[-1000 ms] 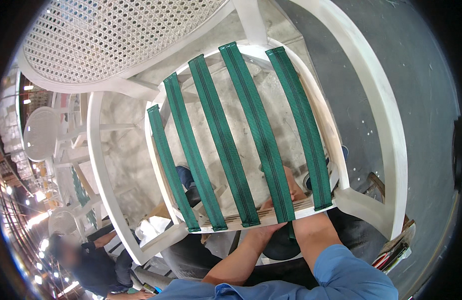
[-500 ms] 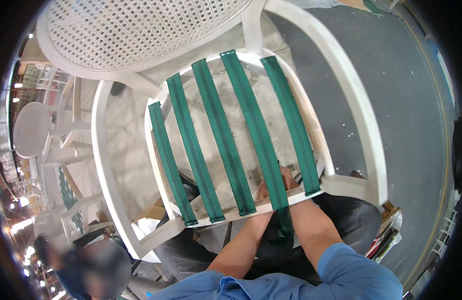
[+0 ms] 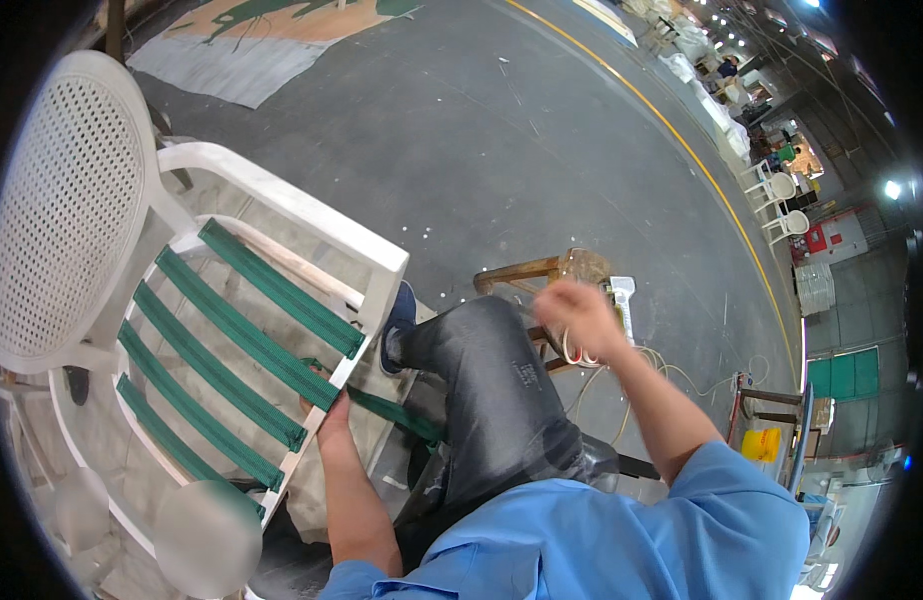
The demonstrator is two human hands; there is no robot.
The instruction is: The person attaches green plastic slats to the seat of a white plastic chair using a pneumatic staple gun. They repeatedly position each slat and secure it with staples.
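Observation:
A white armchair frame (image 3: 282,195) with a woven cane back (image 3: 72,210) stands at the left, turned away to the far left. Several green webbing straps (image 3: 222,330) run across its seat opening from back to front. My left hand (image 3: 332,415) is closed at the front seat rail, around the strap there; its fingertips are partly hidden by the rail. From that hand a loose strap tail (image 3: 397,410) trails right over my lap. Out to the right, my right hand (image 3: 579,318) is blurred over a low wooden stool (image 3: 517,272), near a white object (image 3: 623,305) and red-and-white loops.
Grey floor (image 3: 462,150) with a yellow line spreads ahead. Thin hoses or cords (image 3: 682,375) lie on it to the right. A yellow container (image 3: 761,444) is beside a stand farther right. White chairs (image 3: 779,190) line the far right. A sheet (image 3: 262,60) lies at the far left.
My view has swung right, so the chair now appears at the left. My right hand has left the underside of the seat and reached out to the stool; my left hand stays at the front rail.

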